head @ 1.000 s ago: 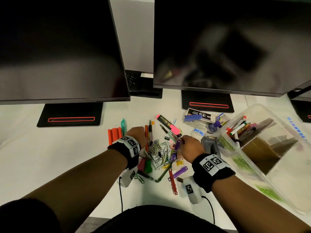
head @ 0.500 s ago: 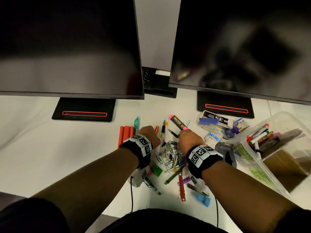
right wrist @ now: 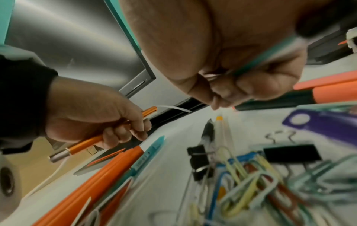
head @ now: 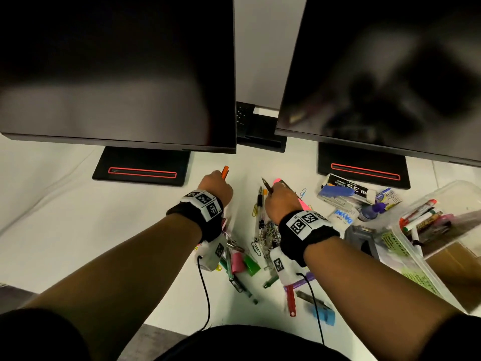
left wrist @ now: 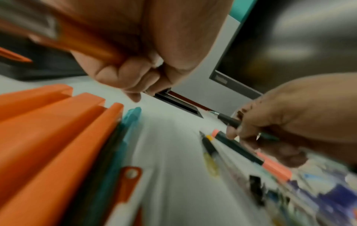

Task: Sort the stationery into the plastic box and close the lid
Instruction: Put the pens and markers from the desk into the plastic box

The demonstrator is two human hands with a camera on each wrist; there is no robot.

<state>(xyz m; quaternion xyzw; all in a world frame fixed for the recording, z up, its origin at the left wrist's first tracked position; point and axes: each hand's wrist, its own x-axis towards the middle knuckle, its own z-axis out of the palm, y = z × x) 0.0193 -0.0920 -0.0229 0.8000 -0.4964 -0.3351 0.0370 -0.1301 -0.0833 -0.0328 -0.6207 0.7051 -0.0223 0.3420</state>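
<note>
My left hand [head: 218, 185] grips an orange pen [head: 225, 172] in a fist, lifted above the desk; the wrist views show the same hand [left wrist: 125, 79] and the pen [right wrist: 86, 142]. A dark green pen [head: 267, 185], tip pointing away, is gripped in my right hand [head: 276, 196], with curled fingers [right wrist: 228, 91] round it. Between and below the hands lies the stationery pile: paper clips [right wrist: 249, 175], binder clips [right wrist: 291, 152], a pink highlighter [left wrist: 270, 165], orange markers [left wrist: 48, 130] and a teal pen [left wrist: 132, 116]. The clear plastic box [head: 406, 246] stands open at the right, with markers [head: 421, 217] inside.
Two dark monitors [head: 117, 74] on black stands [head: 141, 165] loom just beyond the hands. A staple box [head: 348, 190], a blue stapler [head: 334, 191], a small bottle [head: 369, 211] and a grey sharpener [head: 361, 235] lie between the pile and the box. The white desk's edge [head: 166, 327] runs near my body.
Both hands have risen out of the pile and moved away from me toward the monitors, each now holding a pen. The head view has shifted left, so the box sits further right.
</note>
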